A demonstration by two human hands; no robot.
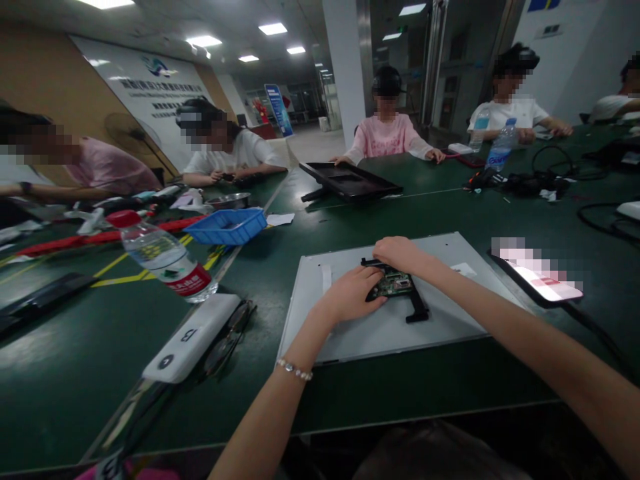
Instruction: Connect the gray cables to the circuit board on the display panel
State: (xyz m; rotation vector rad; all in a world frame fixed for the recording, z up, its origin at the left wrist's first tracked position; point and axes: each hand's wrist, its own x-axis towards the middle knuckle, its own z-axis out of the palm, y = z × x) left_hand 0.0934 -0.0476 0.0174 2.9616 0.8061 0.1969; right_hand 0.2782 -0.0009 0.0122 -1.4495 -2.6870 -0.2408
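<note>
A green circuit board (397, 285) in a black bracket (417, 308) lies on a flat white panel (360, 343) in front of me. My left hand (353, 293) rests on the board's left side, its fingers bent over the edge; a bracelet is on that wrist. At the board's top edge is my right hand (397, 252), fingers curled down and pressed together against the black bracket. Whatever lies beneath those right fingertips is hidden. A pale strip (327, 277) sits on the panel at the left.
Left of the panel are a white power bank (193, 339), glasses (230, 337), a water bottle (167, 257) and a blue basket (227, 228). A lit phone (540, 270) lies right. A black frame (350, 181) stands beyond, with several people around the green table (435, 217).
</note>
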